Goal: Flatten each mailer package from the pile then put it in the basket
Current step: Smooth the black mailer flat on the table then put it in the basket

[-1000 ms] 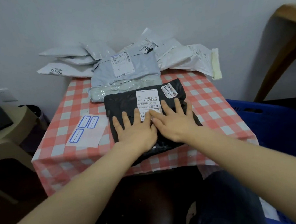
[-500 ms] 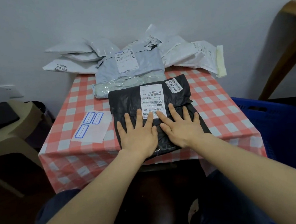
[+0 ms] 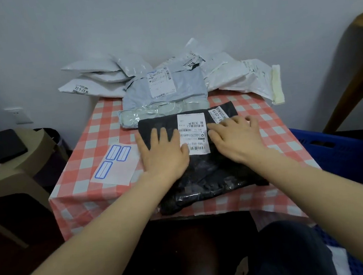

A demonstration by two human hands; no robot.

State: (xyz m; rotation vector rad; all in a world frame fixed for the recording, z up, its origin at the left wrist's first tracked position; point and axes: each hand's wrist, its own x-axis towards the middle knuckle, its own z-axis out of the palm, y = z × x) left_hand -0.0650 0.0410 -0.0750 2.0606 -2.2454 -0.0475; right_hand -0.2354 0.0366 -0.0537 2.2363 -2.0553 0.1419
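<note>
Both hands have slid apart across the black mailer point(image 3: 203, 180): left hand point(image 3: 163, 152) and right hand point(image 3: 236, 141) press flat, fingers spread, holding nothing, either side of its white label point(image 3: 192, 134). That mailer's long axis seems to run away from the person, its near end at the checked table's point(image 3: 87, 192) front edge. Right of the mailer, nearer the right hand, stands the blue basket point(image 3: 343, 154); beyond the mailer's far edge lies the pile point(image 3: 164, 87).

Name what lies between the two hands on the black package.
A white shipping label on the black package lies between the left hand and right hand, in the head view.
</note>
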